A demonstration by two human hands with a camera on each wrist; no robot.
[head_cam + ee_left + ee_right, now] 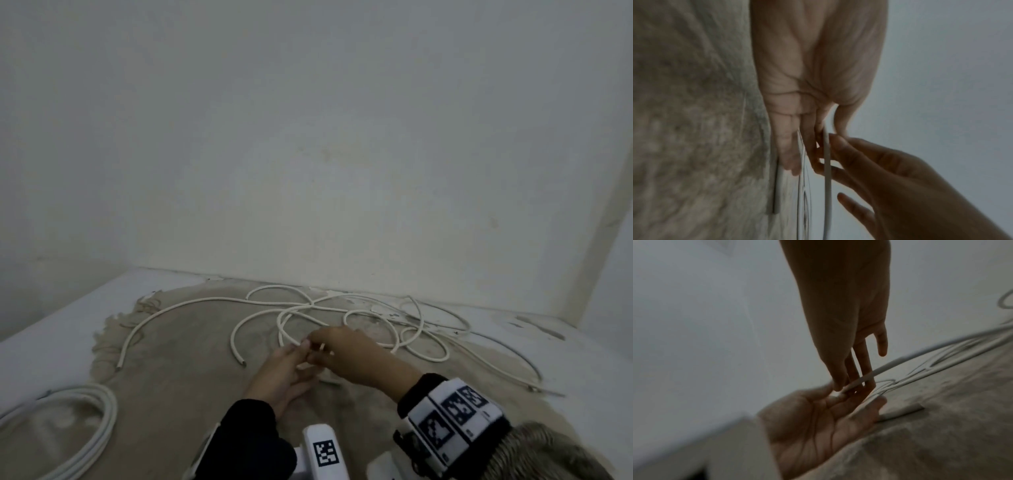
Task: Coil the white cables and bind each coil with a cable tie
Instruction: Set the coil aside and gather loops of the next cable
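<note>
Loose white cables (205, 300) sprawl in tangled loops over a worn beige surface (191, 394). My right hand (320, 344) reaches in from the right and pinches one cable (827, 162) between thumb and fingertips (849, 384). My left hand (298, 349) lies palm up under it, fingers straight, and the held cable runs across those fingers (824, 129). The left palm (813, 426) faces up and holds nothing else. A finished coil (102, 414) of white cable lies at the near left. I see no cable tie.
A cut cable end (244, 364) lies just left of the hands, and another end (118, 368) farther left. A pale wall (308, 171) rises right behind the tangle. More cable runs off to the right (527, 363).
</note>
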